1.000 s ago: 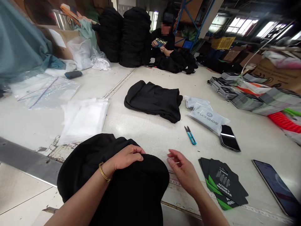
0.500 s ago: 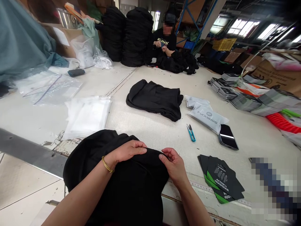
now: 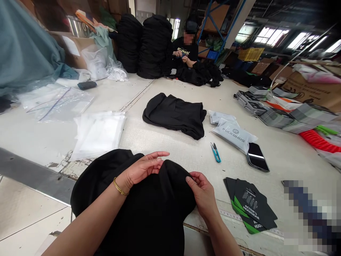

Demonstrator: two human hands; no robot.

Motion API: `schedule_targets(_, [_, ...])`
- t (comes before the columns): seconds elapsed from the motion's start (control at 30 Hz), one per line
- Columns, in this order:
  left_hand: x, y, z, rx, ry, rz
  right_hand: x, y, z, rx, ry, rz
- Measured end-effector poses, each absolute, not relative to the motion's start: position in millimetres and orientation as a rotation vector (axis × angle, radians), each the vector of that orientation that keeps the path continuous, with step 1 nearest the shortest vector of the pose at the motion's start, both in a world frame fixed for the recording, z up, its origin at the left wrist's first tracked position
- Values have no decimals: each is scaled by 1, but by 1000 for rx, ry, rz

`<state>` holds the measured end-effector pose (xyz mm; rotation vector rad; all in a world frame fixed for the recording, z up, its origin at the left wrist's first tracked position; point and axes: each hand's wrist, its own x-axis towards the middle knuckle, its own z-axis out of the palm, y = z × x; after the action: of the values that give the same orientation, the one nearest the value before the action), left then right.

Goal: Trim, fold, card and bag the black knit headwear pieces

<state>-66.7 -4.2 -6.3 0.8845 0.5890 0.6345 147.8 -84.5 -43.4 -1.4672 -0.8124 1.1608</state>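
Far left, a heap of teal fabric [image 3: 25, 46] slumps beside clear plastic bags [image 3: 55, 104] lying flat on the white worktable [image 3: 149, 151], with a white plastic-wrapped pack [image 3: 98, 137] just to their right. Along the table's near edge, the black knit cloth [image 3: 149, 217], a large slack bundle, bulging toward the camera and partly past the edge. On it, the left hand [image 3: 141, 169], open, with fingers spread and lifted, heel of the palm against the cloth, no grip, a gold bangle [image 3: 119, 186] at the wrist. At the bundle's right side, the right hand [image 3: 203, 192], curled, thumb and fingers pinching a fold of the cloth.

Soft, limp and probably light, with no stiff edge and little chance of breaking; the best hold likely a pinch at a fold or hem, hands well apart, not a grab at mid-bulk. Garment type impossible to tell.

Mid-table, a folded black garment [image 3: 174, 115]; behind it, a seated co-worker [image 3: 186, 46] by tall black stacks [image 3: 145, 46]. Further right, blue-handled thread snips [image 3: 215, 152], a grey ROCKBROS pouch [image 3: 231, 133], a phone [image 3: 257, 156], black-and-green cards [image 3: 250, 204] and stacked flat packs [image 3: 277, 117].
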Motion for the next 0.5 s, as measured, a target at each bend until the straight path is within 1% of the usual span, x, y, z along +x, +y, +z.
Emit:
schedule_targets(0.1, [-61, -5, 1, 987, 514, 627, 157, -90, -45, -1490, -776, 1102])
schedule_targets(0.23, [-58, -9, 3, 1575, 764, 542, 171, -98, -48, -1598, -779, 985])
schedule_targets(0.3, [-60, -12, -5, 1891, 890, 496, 177, -100, -50, -1631, -867, 923])
schedule_targets(0.4, [-61, -18, -22, 2253, 969, 336, 188, -97, -51, -1658, -998, 845])
schedule_targets(0.5, [-55, -24, -33, 2424, 1040, 223, 197, -88, -47, -1710, -988, 623])
